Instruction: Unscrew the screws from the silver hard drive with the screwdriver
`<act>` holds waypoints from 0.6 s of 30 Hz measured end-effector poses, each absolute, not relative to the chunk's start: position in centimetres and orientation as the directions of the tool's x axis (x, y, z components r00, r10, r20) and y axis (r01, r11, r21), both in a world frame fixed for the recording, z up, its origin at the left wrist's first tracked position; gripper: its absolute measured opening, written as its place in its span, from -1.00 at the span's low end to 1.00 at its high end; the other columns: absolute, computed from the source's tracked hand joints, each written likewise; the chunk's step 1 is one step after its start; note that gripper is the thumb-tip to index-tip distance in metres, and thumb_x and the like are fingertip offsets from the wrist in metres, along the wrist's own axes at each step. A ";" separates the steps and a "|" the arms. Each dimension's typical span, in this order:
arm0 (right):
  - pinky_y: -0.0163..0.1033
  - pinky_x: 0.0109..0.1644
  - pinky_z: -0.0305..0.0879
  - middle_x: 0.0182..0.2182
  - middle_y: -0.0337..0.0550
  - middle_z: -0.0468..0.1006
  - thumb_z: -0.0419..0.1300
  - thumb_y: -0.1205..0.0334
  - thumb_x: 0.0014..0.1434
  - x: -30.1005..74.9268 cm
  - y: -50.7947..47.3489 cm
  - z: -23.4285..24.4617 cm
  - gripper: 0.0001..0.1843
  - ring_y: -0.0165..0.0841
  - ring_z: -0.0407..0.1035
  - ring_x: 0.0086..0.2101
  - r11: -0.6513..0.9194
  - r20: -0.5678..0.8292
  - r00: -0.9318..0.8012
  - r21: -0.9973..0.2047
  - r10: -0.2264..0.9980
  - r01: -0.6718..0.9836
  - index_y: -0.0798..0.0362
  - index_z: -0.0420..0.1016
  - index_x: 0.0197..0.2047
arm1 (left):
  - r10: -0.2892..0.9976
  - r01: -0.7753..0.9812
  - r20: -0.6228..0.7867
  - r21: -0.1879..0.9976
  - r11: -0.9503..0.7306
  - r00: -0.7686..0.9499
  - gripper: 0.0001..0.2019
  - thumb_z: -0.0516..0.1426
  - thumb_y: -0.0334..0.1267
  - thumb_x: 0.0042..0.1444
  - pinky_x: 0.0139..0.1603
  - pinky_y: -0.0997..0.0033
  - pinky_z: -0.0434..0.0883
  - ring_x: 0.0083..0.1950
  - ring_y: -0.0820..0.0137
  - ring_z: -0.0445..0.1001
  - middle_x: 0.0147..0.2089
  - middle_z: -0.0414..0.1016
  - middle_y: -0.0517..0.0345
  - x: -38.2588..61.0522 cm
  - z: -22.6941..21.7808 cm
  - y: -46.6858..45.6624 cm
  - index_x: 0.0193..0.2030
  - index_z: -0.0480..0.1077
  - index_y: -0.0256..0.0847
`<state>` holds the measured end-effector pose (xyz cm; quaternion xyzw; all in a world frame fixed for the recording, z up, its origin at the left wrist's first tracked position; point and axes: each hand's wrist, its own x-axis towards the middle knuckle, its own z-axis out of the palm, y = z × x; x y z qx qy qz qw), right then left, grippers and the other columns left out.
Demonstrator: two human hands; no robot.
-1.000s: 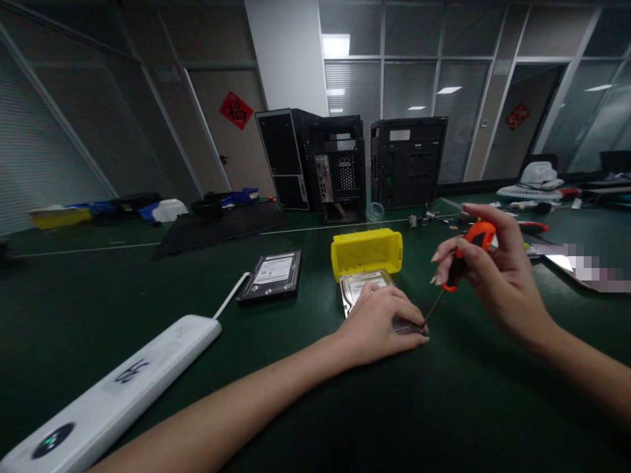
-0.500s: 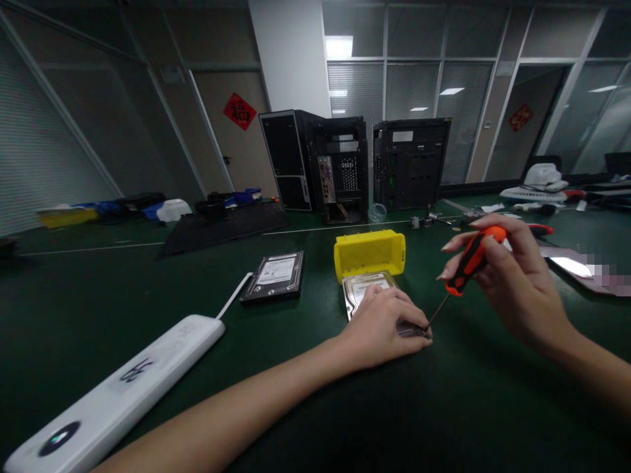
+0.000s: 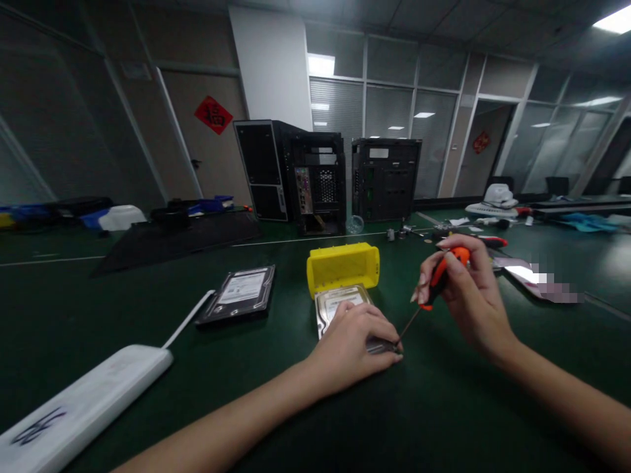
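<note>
Screwdriver [image 3: 436, 282] clamped in your right hand [image 3: 468, 302], its tip at the hard drive's [image 3: 340, 301] near corner; your left hand [image 3: 352, 345] lies flat and unclenched on it, just before the yellow bin [image 3: 342, 266].

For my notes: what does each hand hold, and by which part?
The right hand holds the screwdriver by its orange handle. The left hand rests on the hard drive, at its near end.

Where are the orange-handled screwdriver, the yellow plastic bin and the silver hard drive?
Orange-handled screwdriver [image 3: 438, 281]: head view, on the handle.
Yellow plastic bin [image 3: 342, 266]: head view, on its front wall.
Silver hard drive [image 3: 332, 302]: head view, on its uncovered far end.
</note>
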<state>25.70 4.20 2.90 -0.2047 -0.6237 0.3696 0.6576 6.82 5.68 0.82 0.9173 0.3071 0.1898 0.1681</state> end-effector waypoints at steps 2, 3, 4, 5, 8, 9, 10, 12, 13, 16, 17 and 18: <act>-0.20 -0.35 0.38 -0.42 -0.30 0.41 -0.05 0.16 0.26 25.6 4.4 3.0 -0.88 -0.44 0.38 -0.47 0.638 0.669 -0.036 -0.722 0.743 -0.267 -0.09 0.17 -0.13 | 0.621 0.487 0.257 0.433 -0.759 0.740 -0.92 0.20 -0.25 0.04 0.02 0.25 0.06 -0.04 0.31 0.35 -0.20 0.55 0.30 6.8 1.0 5.9 -0.28 0.49 -0.07; -0.21 -0.37 0.38 -0.44 -0.30 0.40 -0.06 0.15 0.26 25.6 4.5 3.1 -0.90 -0.44 0.38 -0.48 0.634 0.667 -0.032 -0.721 0.744 -0.280 -0.08 0.17 -0.16 | 0.622 0.486 0.254 0.436 -0.757 0.741 -0.91 0.21 -0.26 0.03 0.02 0.25 0.06 -0.03 0.31 0.35 -0.20 0.55 0.31 6.8 1.1 5.9 -0.28 0.48 -0.06; -0.22 -0.39 0.37 -0.45 -0.31 0.39 -0.06 0.15 0.26 25.5 4.5 3.2 -0.92 -0.45 0.38 -0.49 0.627 0.661 -0.031 -0.724 0.749 -0.285 -0.08 0.16 -0.19 | 0.621 0.488 0.234 0.439 -0.754 0.748 -0.90 0.20 -0.27 0.04 0.04 0.24 0.06 -0.02 0.31 0.34 -0.19 0.55 0.31 6.8 1.3 6.0 -0.26 0.48 -0.05; -0.23 -0.41 0.36 -0.46 -0.32 0.39 -0.05 0.15 0.25 25.5 4.4 3.3 -0.93 -0.45 0.38 -0.51 0.622 0.656 -0.033 -0.728 0.754 -0.288 -0.08 0.15 -0.21 | 0.624 0.492 0.224 0.442 -0.750 0.749 -0.90 0.19 -0.27 0.05 0.04 0.24 0.06 -0.01 0.31 0.34 -0.19 0.55 0.31 6.8 1.5 6.0 -0.26 0.48 -0.05; -0.27 -0.46 0.34 -0.50 -0.35 0.37 -0.04 0.15 0.25 25.5 4.3 3.6 -0.93 -0.48 0.35 -0.56 0.607 0.648 -0.052 -0.735 0.760 -0.303 -0.07 0.12 -0.25 | 0.631 0.507 0.190 0.445 -0.738 0.752 -0.90 0.17 -0.27 0.06 0.04 0.23 0.08 0.00 0.29 0.34 -0.20 0.55 0.29 6.9 2.3 5.8 -0.26 0.49 -0.05; -0.28 -0.47 0.33 -0.50 -0.35 0.36 -0.04 0.15 0.25 25.5 4.3 3.7 -0.92 -0.49 0.33 -0.58 0.603 0.648 -0.058 -0.734 0.760 -0.312 -0.06 0.12 -0.26 | 0.634 0.512 0.180 0.445 -0.735 0.752 -0.90 0.17 -0.27 0.06 0.04 0.22 0.08 0.00 0.28 0.34 -0.19 0.55 0.28 6.9 2.5 5.7 -0.26 0.49 -0.05; -0.29 -0.47 0.33 -0.50 -0.35 0.36 -0.04 0.15 0.25 25.4 4.3 3.7 -0.92 -0.51 0.32 -0.59 0.599 0.648 -0.061 -0.732 0.759 -0.324 -0.05 0.12 -0.26 | 0.636 0.518 0.170 0.443 -0.732 0.753 -0.90 0.17 -0.26 0.06 0.04 0.22 0.09 0.00 0.28 0.34 -0.19 0.55 0.28 7.0 2.7 5.7 -0.26 0.49 -0.06; -0.30 -0.47 0.32 -0.49 -0.35 0.36 -0.04 0.15 0.25 25.4 4.5 3.7 -0.92 -0.53 0.29 -0.60 0.595 0.649 -0.057 -0.726 0.759 -0.345 -0.04 0.12 -0.25 | 0.640 0.525 0.163 0.440 -0.728 0.751 -0.90 0.17 -0.26 0.06 0.05 0.21 0.09 -0.01 0.28 0.35 -0.19 0.55 0.28 7.0 2.9 5.6 -0.27 0.50 -0.06; -0.30 -0.47 0.33 -0.49 -0.35 0.36 -0.05 0.15 0.25 25.4 4.6 3.6 -0.91 -0.53 0.29 -0.60 0.592 0.646 -0.051 -0.725 0.761 -0.352 -0.04 0.12 -0.24 | 0.641 0.526 0.164 0.440 -0.728 0.750 -0.90 0.17 -0.26 0.06 0.05 0.21 0.09 -0.01 0.28 0.35 -0.19 0.55 0.29 7.0 2.9 5.6 -0.27 0.50 -0.06; -0.29 -0.48 0.32 -0.49 -0.36 0.35 -0.07 0.13 0.26 25.4 5.0 3.2 -0.90 -0.51 0.31 -0.59 0.582 0.633 -0.029 -0.729 0.774 -0.360 -0.05 0.09 -0.19 | 0.633 0.513 0.185 0.439 -0.738 0.752 -0.90 0.17 -0.26 0.06 0.04 0.22 0.08 -0.01 0.28 0.34 -0.19 0.55 0.27 6.9 2.5 5.8 -0.26 0.49 -0.07; -0.29 -0.48 0.32 -0.50 -0.36 0.34 -0.08 0.13 0.27 25.5 5.1 3.0 -0.90 -0.49 0.33 -0.58 0.580 0.630 -0.026 -0.729 0.776 -0.363 -0.06 0.08 -0.18 | 0.629 0.506 0.196 0.438 -0.743 0.752 -0.90 0.18 -0.26 0.05 0.03 0.23 0.08 -0.01 0.28 0.34 -0.19 0.55 0.27 6.9 2.2 5.9 -0.26 0.49 -0.07; -0.28 -0.48 0.32 -0.50 -0.37 0.34 -0.09 0.14 0.27 25.5 5.1 2.8 -0.90 -0.48 0.34 -0.58 0.579 0.631 -0.028 -0.728 0.775 -0.367 -0.07 0.06 -0.17 | 0.630 0.504 0.219 0.434 -0.747 0.745 -0.90 0.19 -0.27 0.04 0.02 0.24 0.07 -0.02 0.29 0.34 -0.19 0.55 0.29 6.8 1.9 5.9 -0.27 0.49 -0.06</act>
